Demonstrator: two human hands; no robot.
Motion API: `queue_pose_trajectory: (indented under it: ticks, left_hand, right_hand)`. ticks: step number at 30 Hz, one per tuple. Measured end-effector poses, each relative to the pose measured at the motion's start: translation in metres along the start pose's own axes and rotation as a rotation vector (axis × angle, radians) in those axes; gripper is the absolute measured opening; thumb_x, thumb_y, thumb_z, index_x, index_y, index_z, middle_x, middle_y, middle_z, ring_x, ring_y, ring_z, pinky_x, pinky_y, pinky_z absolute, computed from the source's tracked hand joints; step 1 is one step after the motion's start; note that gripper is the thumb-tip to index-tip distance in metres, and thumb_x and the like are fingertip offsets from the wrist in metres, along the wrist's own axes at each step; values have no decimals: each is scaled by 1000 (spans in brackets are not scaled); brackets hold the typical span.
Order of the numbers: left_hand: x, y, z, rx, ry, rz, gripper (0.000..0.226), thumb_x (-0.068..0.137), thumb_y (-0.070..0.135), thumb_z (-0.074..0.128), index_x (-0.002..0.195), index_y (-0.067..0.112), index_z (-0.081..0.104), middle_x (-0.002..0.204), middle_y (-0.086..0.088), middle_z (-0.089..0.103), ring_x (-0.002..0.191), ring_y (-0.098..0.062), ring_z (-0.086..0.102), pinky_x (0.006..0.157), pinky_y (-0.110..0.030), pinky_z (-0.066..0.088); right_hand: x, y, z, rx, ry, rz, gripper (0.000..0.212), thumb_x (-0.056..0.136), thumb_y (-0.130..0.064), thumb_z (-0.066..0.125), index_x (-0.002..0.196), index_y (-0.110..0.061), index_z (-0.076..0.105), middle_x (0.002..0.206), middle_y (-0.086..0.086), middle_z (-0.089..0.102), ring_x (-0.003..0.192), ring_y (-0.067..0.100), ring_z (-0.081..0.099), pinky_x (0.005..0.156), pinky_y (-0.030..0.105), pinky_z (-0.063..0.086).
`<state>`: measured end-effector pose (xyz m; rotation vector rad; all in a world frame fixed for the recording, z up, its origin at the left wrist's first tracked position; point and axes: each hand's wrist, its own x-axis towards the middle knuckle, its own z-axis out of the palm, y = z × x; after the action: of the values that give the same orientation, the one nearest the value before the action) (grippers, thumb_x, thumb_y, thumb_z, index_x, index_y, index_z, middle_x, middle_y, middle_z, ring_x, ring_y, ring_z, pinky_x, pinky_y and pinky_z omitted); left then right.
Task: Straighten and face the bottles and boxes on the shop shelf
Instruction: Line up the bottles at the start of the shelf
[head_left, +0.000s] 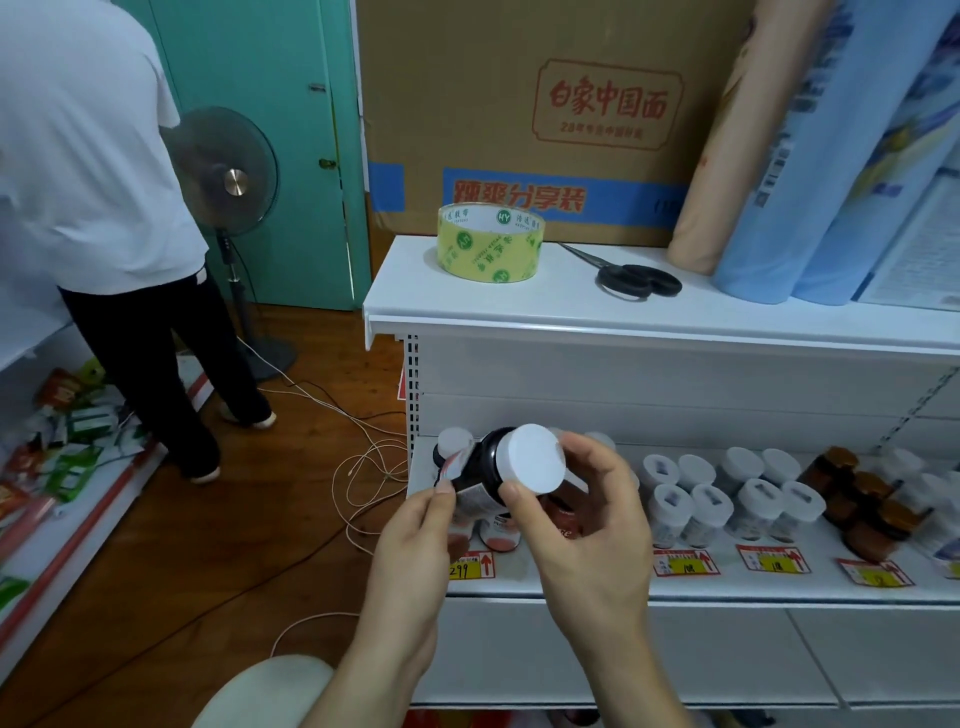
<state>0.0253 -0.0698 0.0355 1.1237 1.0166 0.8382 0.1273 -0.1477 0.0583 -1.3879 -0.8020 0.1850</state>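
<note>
A dark bottle (485, 462) with a white cap is held tilted above the left end of the white shop shelf (571, 582). My right hand (587, 525) grips its cap end from the right. My left hand (415, 540) pinches the bottle's loose, peeling label at the lower left. Another white-capped bottle (454, 441) stands just behind. Two rows of white-capped bottles (727, 493) line the middle of the shelf, and amber jars with brown lids (862, 499) stand at the right. Price tags (685, 561) lie along the front edge.
On the top shelf (519, 306) sit a roll of yellow tape (491, 241), black scissors (634, 278), rolled paper (779, 182) and a big cardboard box (519, 104). A person in a white shirt (93, 182) stands at the left by a fan (228, 176). Cables (332, 410) cross the floor.
</note>
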Motion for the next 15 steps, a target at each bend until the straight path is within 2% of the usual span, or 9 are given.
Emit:
queue_pose_trajectory:
  ticks: [4,9,13,15]
  left_hand:
    - [-2,2,2,-32,-32,-9,29,105,38,46,110,26,72,103,8,76,110,-13,66,105,-48,49]
    - [-4,5,2,-78,-42,46,25,104,33,48,107,23,70,97,8,76,101,-13,70,98,-42,54]
    - [-9,9,3,-164,-49,85,18,105,26,48,114,20,62,103,2,76,102,-14,72,93,-37,55]
    - [-12,10,3,-127,-24,160,15,103,25,51,115,23,59,104,4,76,101,-10,72,90,-34,55]
  right_hand:
    - [1,-1,-1,-30,-6,-72,50,72,-39,82,115,-44,59,118,-13,65,112,19,65,89,47,57]
    - [3,4,-5,-49,-4,-77,45,75,-45,78,116,-46,59,120,-10,64,112,21,65,88,47,57]
    - [5,10,-7,-20,23,-48,34,84,-41,71,117,-42,64,119,-15,64,111,22,65,88,50,57]
    - [6,11,-7,6,28,6,28,91,-31,69,117,-39,66,115,-18,66,111,15,66,90,45,57]
